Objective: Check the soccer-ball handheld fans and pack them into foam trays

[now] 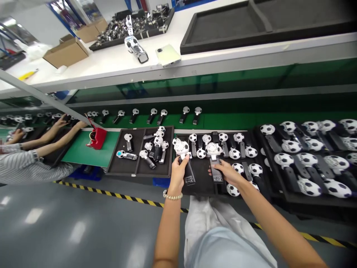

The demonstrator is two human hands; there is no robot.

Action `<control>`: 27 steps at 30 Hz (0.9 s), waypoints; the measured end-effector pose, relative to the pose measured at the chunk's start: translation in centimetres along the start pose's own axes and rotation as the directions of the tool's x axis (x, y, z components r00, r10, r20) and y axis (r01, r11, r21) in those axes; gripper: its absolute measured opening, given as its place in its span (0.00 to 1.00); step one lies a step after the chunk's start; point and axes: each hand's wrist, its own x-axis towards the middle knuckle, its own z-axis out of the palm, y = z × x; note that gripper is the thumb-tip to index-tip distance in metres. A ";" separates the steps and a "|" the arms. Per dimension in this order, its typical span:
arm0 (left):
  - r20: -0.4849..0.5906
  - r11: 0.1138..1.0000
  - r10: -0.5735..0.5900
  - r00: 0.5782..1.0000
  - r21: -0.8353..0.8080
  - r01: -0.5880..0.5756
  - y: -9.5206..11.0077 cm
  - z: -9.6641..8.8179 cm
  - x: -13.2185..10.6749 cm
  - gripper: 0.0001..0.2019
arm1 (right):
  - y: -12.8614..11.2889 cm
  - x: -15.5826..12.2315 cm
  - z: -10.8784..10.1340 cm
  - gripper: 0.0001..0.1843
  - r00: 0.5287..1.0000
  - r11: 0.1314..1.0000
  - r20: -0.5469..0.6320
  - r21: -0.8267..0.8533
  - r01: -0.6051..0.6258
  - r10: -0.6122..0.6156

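Observation:
My left hand (177, 174) grips a handheld device (189, 173) with a black handle and a white-and-black soccer-ball head. Printed markings show on the handle's lower end. A second soccer-ball device (216, 172) is in my right hand (227, 172), thumb across its dark handle and ball head pointing away from me. Both are held above a black tray (199, 182), in which several more of these devices lie in rows behind and to the right of my hands. What lies directly beneath the two held devices is partly hidden.
Left of my hands, a divided black tray (117, 169) holds several loose devices. Stacked trays (295, 197) full of them stand at right. More lie along the green conveyor belt (173, 121). A red tape dispenser (98, 137) and a co-worker's arms (55, 139) are at left.

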 end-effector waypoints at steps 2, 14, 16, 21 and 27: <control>-0.035 1.000 -0.023 0.999 -0.015 0.023 -1.1 -0.6 -1.1 0.20 | 2.9 0.5 -1.6 0.10 0.998 0.987 -0.046 -0.153 -0.046 0.039; -0.106 0.991 0.126 0.986 -0.024 -0.129 -2.3 -2.4 -3.7 0.19 | 12.1 5.8 -0.1 0.23 0.957 0.428 -0.270 -0.881 -0.201 -0.106; -0.109 0.990 0.137 0.985 -0.028 -0.141 -1.9 -3.3 -3.3 0.20 | 12.1 6.5 0.4 0.24 0.952 0.364 -0.294 -0.898 -0.246 -0.082; -0.073 0.992 0.124 0.990 -0.022 -0.125 -1.5 -7.3 -0.7 0.21 | 11.5 7.0 0.2 0.20 0.943 0.247 -0.331 -0.917 -0.312 -0.039; 0.065 0.979 -0.130 0.989 0.166 0.118 -5.0 -9.8 3.4 0.25 | 7.6 6.0 2.2 0.31 0.974 0.545 -0.215 -0.827 -0.139 -0.078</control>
